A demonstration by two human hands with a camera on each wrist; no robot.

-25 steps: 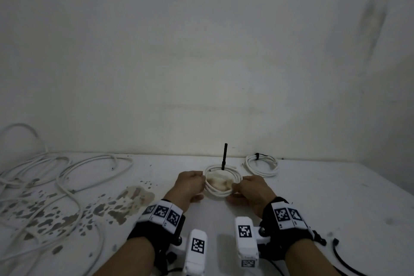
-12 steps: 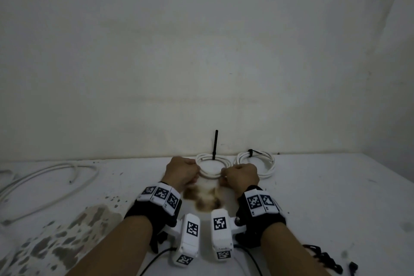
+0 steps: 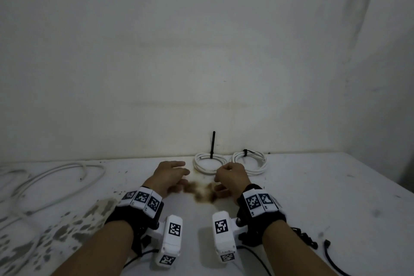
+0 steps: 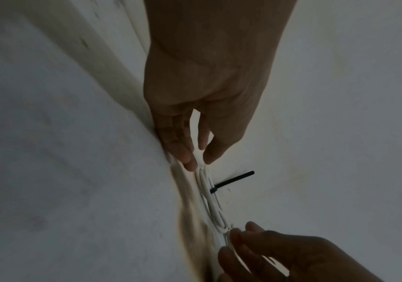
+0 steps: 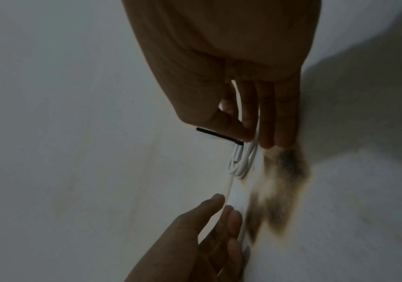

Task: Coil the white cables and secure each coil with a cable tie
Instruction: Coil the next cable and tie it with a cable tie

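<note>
A white cable coil (image 3: 207, 163) lies flat on the table (image 3: 313, 186) by the back wall, with a black cable tie (image 3: 212, 144) round it whose long tail stands upright. My left hand (image 3: 183, 173) has its fingers straight, and its fingertips (image 4: 190, 164) sit at the coil's left end (image 4: 203, 171). Curled fingers and thumb of my right hand (image 3: 220, 173) pinch the coil's right end (image 5: 241, 162). Just to the right lies a second tied coil (image 3: 249, 163) with a short tie (image 3: 244, 152).
Loose white cables (image 3: 56, 177) sprawl over the table's left side. Brown stains (image 3: 201, 192) mark the surface between my hands. Spare black ties (image 3: 304, 237) and a black lead (image 3: 331, 257) lie at the front right. The wall (image 3: 201, 74) rises directly behind the coils.
Both hands carried the coil back to the wall and set it down beside the tied coil. My left hand has let go and spread its fingers.
</note>
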